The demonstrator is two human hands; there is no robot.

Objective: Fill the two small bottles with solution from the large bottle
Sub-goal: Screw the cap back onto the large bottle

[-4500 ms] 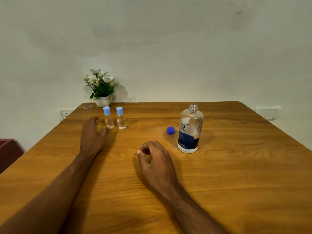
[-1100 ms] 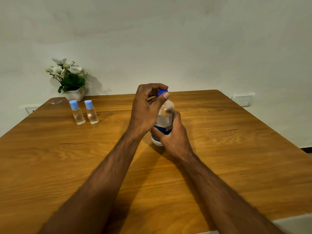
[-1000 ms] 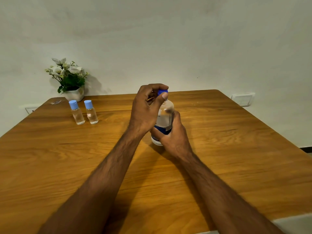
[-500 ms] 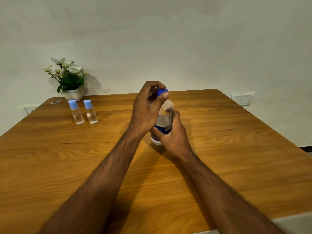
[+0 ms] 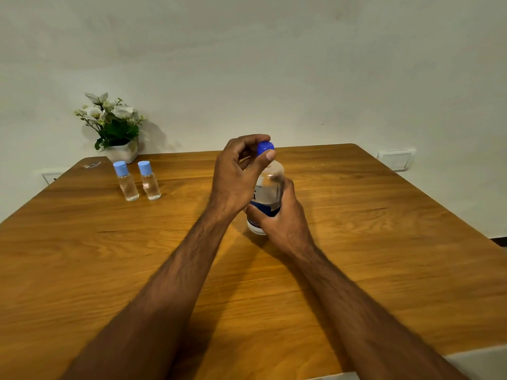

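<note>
The large clear bottle (image 5: 268, 189) with a blue-and-white label stands on the wooden table (image 5: 384, 242) near its middle. My right hand (image 5: 282, 218) wraps around its lower body. My left hand (image 5: 238, 174) pinches the dark blue cap (image 5: 265, 147) on the bottle's neck between thumb and fingers. Two small clear bottles stand side by side at the back left, each with a light blue cap on: the left small bottle (image 5: 125, 182) and the right small bottle (image 5: 148, 181). Both hold clear liquid.
A white pot of white flowers (image 5: 113, 130) stands at the table's back left corner, just behind the small bottles. A small clear scrap (image 5: 92, 165) lies beside it. The wall is close behind, with a white switch plate (image 5: 395, 159) at the right.
4.5 s ago the cap lay on the table and both hands rested flat. Now the right hand holds the large bottle and the left grips the cap on its neck, fingers shifting slightly.
</note>
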